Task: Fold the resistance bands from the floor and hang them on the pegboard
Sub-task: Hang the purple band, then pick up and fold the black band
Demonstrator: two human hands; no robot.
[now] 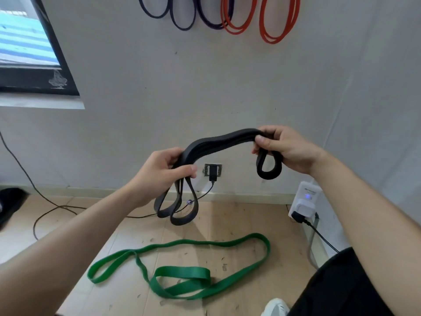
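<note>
The black band [218, 142] is off the floor and held up in front of the wall [227, 87], doubled into several stacked layers between both hands. The left hand [163, 173] has its grip curled round one end of the stack, thumb pressed over the layers, so the loose loops hang below it rather than springing apart; the right hand [286, 150] pinches the other end, thumb on top and fingers beneath, with a short loop drooping under that grip. Holding both ends like this seems meant to line the layers up and make the bundle short enough to hang.

The green band [182, 270] lies unfolded on the floor [239, 224] below the hands, twisted over itself; by the look of it, it is not yet dealt with. At the top edge purple bands [183, 28] and orange bands [273, 41] hang in loops against the wall; their hooks and the pegboard are out of view, so I judge only that the black bundle belongs up there beside them. A charger [213, 172] sits in a wall socket behind the black band.
</note>
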